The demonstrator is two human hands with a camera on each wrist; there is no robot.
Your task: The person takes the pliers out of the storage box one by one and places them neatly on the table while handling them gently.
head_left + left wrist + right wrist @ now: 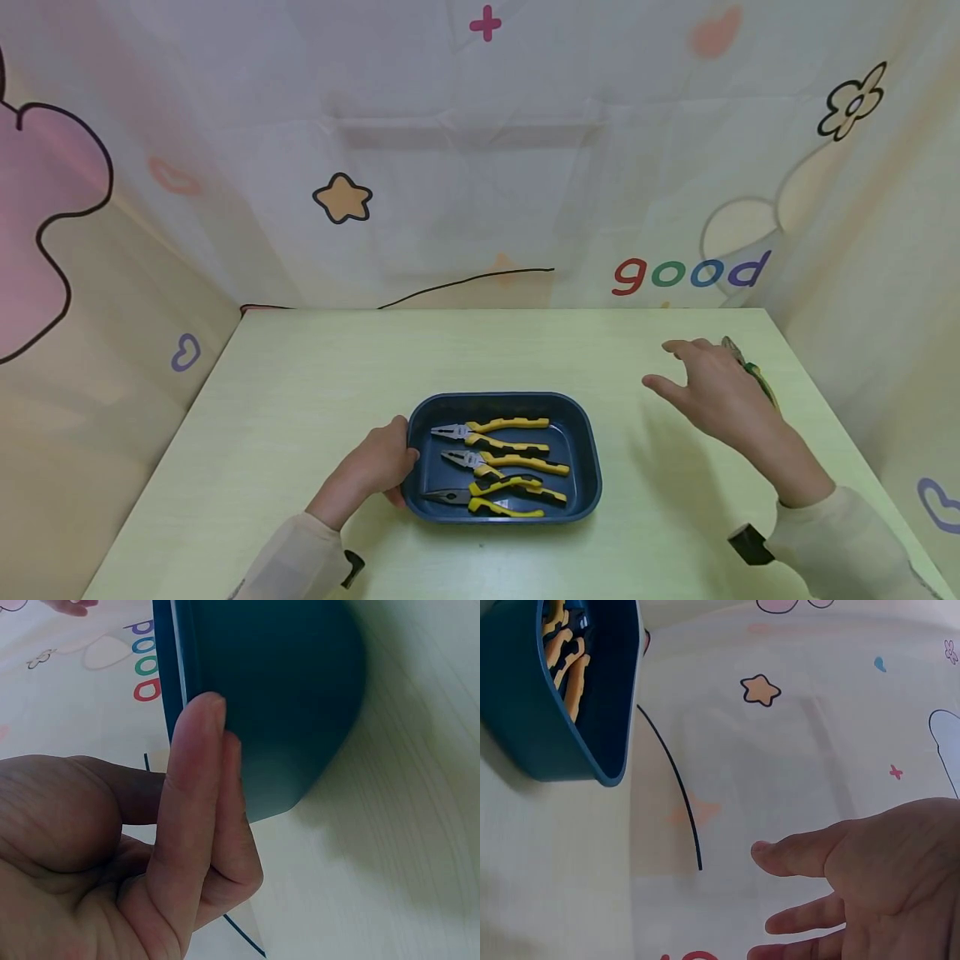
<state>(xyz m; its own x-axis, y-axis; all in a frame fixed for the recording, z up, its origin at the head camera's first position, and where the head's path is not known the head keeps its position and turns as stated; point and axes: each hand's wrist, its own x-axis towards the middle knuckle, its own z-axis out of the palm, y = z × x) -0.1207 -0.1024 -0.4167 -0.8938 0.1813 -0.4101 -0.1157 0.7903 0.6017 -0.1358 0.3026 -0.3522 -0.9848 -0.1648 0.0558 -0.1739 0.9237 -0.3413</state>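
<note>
A dark blue tray (592, 492) sits on the table with three yellow-and-black pliers inside: an upper pair (513, 423), a middle pair (528, 462) and a lower pair (506, 510) that overlaps the middle one. At the tray's left end my left hand (378, 458) pinches the rim. The left wrist view has its fingers (191, 795) against the outer wall, with the thumb on the rim side. Raised over the right of the table, my right hand (716, 387) holds nothing, its fingers spread. Partly hidden behind it are green-handled pliers (759, 379).
The pale table (315, 358) is bounded at the back by a printed curtain (465, 192). More curtain hangs along the left side (150, 400) and the right side (862, 350).
</note>
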